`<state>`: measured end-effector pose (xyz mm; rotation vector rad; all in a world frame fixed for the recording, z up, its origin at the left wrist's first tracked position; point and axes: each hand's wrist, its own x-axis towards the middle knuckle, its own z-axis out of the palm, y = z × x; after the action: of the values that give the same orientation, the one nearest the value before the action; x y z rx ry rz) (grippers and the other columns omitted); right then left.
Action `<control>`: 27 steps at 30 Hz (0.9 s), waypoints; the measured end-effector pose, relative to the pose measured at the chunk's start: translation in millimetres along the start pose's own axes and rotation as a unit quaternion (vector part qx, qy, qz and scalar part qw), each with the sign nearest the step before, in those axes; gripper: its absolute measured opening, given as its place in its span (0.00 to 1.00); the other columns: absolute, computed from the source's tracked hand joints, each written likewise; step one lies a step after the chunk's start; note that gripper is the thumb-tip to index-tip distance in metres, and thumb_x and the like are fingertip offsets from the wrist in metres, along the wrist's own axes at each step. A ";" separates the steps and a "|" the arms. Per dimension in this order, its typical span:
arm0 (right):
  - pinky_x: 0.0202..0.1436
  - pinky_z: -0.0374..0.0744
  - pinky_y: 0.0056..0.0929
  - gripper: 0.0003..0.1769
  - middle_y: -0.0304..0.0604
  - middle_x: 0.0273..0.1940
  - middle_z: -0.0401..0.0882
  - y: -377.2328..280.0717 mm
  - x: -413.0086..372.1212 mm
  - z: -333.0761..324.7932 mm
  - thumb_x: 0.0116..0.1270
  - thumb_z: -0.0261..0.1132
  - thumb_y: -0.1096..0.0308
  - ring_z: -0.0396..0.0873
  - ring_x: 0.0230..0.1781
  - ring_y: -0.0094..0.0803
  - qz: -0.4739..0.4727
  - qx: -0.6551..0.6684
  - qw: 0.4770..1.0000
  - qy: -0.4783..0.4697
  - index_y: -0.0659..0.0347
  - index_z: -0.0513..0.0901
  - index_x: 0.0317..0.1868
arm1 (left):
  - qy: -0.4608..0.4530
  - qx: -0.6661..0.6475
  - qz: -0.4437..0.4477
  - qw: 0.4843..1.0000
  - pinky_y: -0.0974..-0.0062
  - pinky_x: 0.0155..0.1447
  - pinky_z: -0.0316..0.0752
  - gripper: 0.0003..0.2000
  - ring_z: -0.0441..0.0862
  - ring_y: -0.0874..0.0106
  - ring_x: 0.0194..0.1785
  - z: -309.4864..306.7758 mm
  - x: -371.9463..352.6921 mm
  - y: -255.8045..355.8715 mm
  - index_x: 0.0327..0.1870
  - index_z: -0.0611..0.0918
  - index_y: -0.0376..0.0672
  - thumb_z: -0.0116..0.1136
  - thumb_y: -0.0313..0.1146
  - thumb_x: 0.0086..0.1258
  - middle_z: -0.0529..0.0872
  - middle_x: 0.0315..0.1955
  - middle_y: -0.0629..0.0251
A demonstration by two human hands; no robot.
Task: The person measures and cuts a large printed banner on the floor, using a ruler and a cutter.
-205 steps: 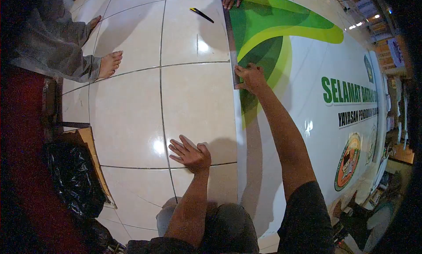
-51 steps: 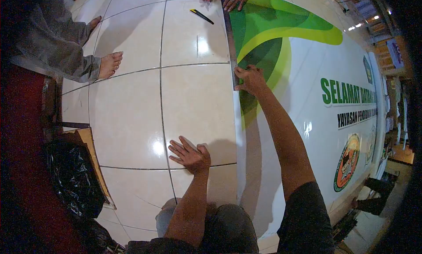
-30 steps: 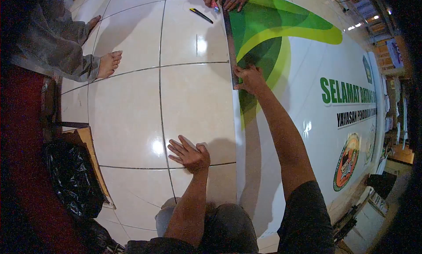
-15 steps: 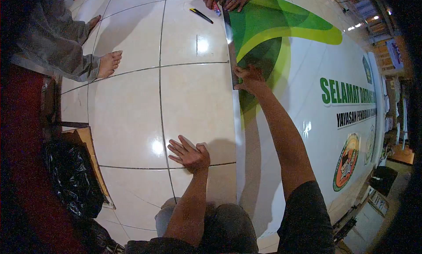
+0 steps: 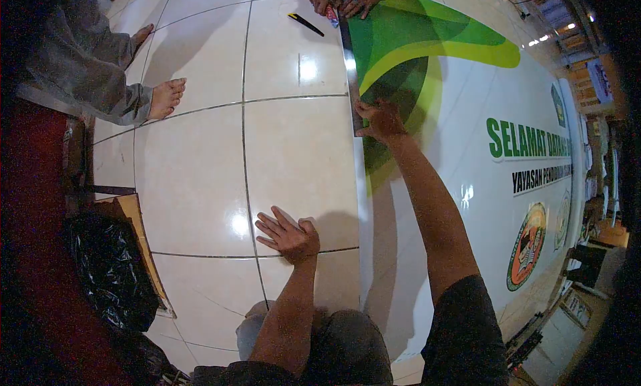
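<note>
A large printed banner (image 5: 461,166), white with green curves, lies across the floor to my right. My right hand (image 5: 382,120) is at its left edge, thumb and forefinger bent over the dark edge strip and pressing on it. My left hand (image 5: 288,236) rests flat on the tiles with fingers spread, holding nothing. At the top, another person's hands (image 5: 359,0) are at the banner's far corner. One of them holds a small red, white and blue tube (image 5: 332,15). A yellow and black cutter knife (image 5: 306,24) lies on the floor near those hands.
Another person's bare foot (image 5: 167,98) and grey trouser leg are at upper left. A black plastic bag (image 5: 110,272) sits at lower left beside a cardboard piece (image 5: 148,246). Several items line the far right side. Glossy tiles (image 5: 193,179) cover the floor.
The other person's hand with the tube has shifted slightly at the banner's corner. My two hands stay in place.
</note>
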<state>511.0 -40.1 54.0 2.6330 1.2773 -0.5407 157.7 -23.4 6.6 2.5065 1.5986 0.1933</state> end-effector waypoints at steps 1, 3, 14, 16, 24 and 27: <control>0.69 0.65 0.62 0.51 0.25 0.74 0.66 -0.6 -2.1 -1.0 0.49 0.78 0.43 0.63 0.73 0.56 0.000 0.000 1.000 0.000 0.44 0.69 0.74 | -0.005 0.002 -0.003 1.000 0.32 0.77 0.35 0.39 0.39 0.41 0.82 -1.1 0.4 0.6 0.79 0.56 0.39 0.49 0.42 0.67 0.43 0.79 0.38; 0.68 0.67 0.62 0.50 0.25 0.74 0.66 -0.9 -5.4 -0.6 0.49 0.77 0.43 0.65 0.71 0.55 -0.018 -0.014 0.999 0.033 0.43 0.71 0.73 | -0.011 0.004 -0.007 1.000 0.32 0.77 0.35 0.39 0.38 0.42 0.82 -1.7 0.6 1.2 0.79 0.56 0.39 0.50 0.42 0.67 0.43 0.79 0.38; 0.67 0.64 0.62 0.47 0.26 0.72 0.69 6.5 -0.3 10.4 0.47 0.77 0.41 0.68 0.67 0.51 -0.044 -0.004 0.997 0.057 0.46 0.75 0.69 | 0.010 0.008 0.010 1.000 0.32 0.76 0.37 0.38 0.41 0.41 0.82 2.4 -1.1 -1.8 0.79 0.56 0.38 0.48 0.43 0.69 0.44 0.79 0.37; 0.66 0.65 0.62 0.47 0.26 0.71 0.70 6.2 -1.7 11.1 0.47 0.76 0.40 0.69 0.66 0.51 -0.048 -0.021 0.996 0.074 0.46 0.75 0.68 | 0.008 0.005 0.009 1.000 0.32 0.76 0.37 0.38 0.41 0.40 0.81 2.2 -1.1 -1.7 0.79 0.56 0.38 0.48 0.43 0.69 0.44 0.79 0.38; 0.64 0.68 0.59 0.45 0.26 0.70 0.72 8.2 -0.6 14.1 0.47 0.77 0.43 0.71 0.63 0.48 -0.062 0.000 0.994 0.088 0.46 0.76 0.68 | 0.004 0.002 0.003 1.000 0.32 0.77 0.37 0.38 0.40 0.41 0.82 2.2 -1.0 -0.9 0.79 0.56 0.38 0.49 0.43 0.69 0.43 0.79 0.38; 0.64 0.69 0.58 0.47 0.24 0.70 0.71 5.3 -1.2 7.0 0.46 0.77 0.41 0.72 0.62 0.48 -0.058 -0.020 0.995 0.077 0.45 0.76 0.68 | 0.011 -0.001 -0.001 1.000 0.32 0.77 0.37 0.38 0.40 0.41 0.82 3.2 -0.5 -0.2 0.79 0.57 0.39 0.50 0.43 0.68 0.43 0.79 0.39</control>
<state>512.7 -46.4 48.0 2.6221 1.4768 -0.3298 158.0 -23.9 3.4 2.5091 1.6087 0.2225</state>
